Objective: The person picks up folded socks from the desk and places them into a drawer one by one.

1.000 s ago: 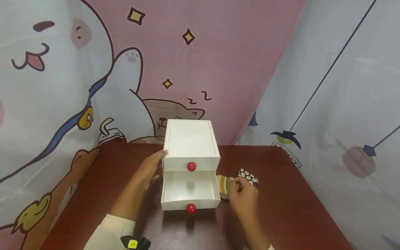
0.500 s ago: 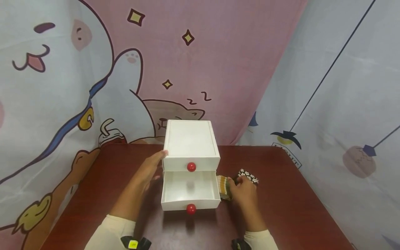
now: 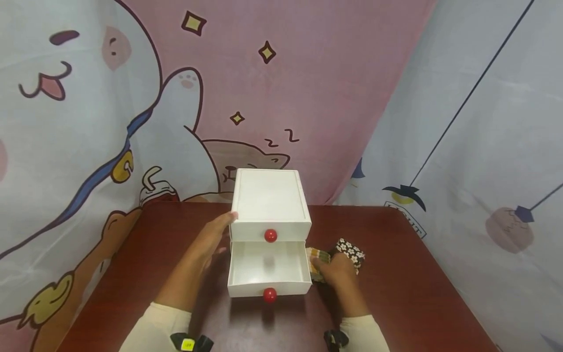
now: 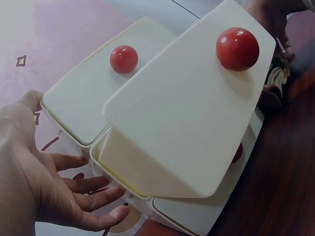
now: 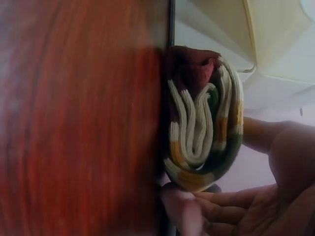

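A white drawer cabinet (image 3: 269, 195) with red knobs stands mid-table. Its middle drawer (image 3: 268, 264) is pulled out and holds nothing. My left hand (image 3: 211, 239) rests against the cabinet's left side, thumb at the top front corner; the left wrist view shows its fingers spread loosely along the side. On the right, my right hand (image 3: 340, 269) grips a folded pair of striped knit socks (image 5: 206, 123), thumb on one side and fingers round the end. These socks lie on the table beside the open drawer, partly covered by the hand in the head view.
Just beyond my right hand lies a black folded cloth (image 3: 350, 250) with white flowers, partly hidden. The dark red table (image 3: 409, 293) reaches back to a cartoon-printed curtain (image 3: 316, 98). Below the open drawer, a lower drawer's knob (image 4: 237, 153) shows in the left wrist view.
My right hand has shifted its hold, its thumb moving left over the striped socks and its fingers lower. The left hand, cabinet and open drawer stay as they were.
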`<state>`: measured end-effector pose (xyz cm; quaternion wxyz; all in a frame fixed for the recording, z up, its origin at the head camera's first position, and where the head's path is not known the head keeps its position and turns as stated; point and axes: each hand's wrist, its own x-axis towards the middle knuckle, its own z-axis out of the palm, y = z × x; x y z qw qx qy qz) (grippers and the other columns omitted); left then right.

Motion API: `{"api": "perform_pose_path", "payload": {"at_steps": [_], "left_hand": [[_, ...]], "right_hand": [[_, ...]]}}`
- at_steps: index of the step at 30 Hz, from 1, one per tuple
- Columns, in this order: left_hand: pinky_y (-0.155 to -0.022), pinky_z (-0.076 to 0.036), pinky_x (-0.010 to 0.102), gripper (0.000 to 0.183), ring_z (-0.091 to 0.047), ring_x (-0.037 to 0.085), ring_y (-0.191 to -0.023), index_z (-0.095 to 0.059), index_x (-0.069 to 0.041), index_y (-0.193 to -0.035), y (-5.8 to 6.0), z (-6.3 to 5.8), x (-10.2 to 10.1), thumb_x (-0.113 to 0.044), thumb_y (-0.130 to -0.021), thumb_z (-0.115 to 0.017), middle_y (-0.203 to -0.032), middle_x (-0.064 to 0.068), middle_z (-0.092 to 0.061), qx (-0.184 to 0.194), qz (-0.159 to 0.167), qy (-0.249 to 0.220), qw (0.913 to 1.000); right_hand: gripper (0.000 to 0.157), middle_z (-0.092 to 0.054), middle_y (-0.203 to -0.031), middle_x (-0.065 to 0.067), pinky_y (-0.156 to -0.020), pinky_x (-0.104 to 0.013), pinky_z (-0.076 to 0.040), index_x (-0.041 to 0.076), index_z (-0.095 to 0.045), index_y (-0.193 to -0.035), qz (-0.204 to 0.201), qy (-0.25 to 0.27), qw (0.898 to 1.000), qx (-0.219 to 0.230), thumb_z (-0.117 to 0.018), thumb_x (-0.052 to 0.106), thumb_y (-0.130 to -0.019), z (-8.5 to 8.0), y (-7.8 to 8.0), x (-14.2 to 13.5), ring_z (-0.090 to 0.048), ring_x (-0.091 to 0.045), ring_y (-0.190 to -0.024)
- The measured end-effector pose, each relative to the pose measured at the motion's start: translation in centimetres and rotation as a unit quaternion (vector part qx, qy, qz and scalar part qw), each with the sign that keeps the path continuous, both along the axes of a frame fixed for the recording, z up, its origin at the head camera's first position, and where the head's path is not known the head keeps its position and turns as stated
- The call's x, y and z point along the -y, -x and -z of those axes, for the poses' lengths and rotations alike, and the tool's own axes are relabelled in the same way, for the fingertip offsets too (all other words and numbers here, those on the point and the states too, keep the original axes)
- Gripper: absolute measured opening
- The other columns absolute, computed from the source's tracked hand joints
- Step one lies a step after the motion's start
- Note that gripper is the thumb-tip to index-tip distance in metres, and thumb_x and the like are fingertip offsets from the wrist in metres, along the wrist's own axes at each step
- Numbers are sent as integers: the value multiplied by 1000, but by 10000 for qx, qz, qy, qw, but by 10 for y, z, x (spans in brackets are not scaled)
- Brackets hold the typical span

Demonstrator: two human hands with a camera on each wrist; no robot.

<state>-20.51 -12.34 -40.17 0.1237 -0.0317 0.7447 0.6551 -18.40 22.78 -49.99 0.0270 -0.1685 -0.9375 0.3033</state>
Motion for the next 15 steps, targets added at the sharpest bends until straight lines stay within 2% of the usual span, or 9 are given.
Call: {"api": "perform_pose_path", "payload": {"at_steps": [4,5,11,15], "left_hand": [[-119,-40,73,75,-43,43,-159,-48,-16,-164,1,1,-1,-63,-106,-51,-169,19,-48,23,4,1,10000],[-120,-40,73,75,-42,44,-159,-47,-15,-164,2,1,-1,-63,-106,-51,-169,20,-47,17,18,0,10000],[-121,-38,74,75,-41,45,-159,-47,-14,-164,1,1,-1,-62,-107,-51,-170,20,-45,16,25,-28,10000],[-121,-38,73,75,-42,43,-159,-49,-15,-163,0,0,-1,-63,-106,-52,-170,19,-46,39,-13,-35,10000]], "right_hand": [[63,-74,-85,-16,-65,-47,-56,-3,-75,-93,-64,73,9998,-176,-84,58,-85,25,14,-8,-65,-30,-75],[62,-74,-85,-17,-64,-47,-55,-4,-74,-94,-116,131,9996,-234,-85,56,-85,26,15,-8,-65,-30,-74],[43,-72,-81,-19,-67,-44,-58,-8,-72,-92,-202,954,9949,-274,-87,30,-81,0,0,9,-66,-31,-73],[39,-67,-79,-15,-68,-42,-58,-6,-66,-93,-275,996,9939,-394,-86,25,-81,-2,-6,13,-63,-28,-73]]}}
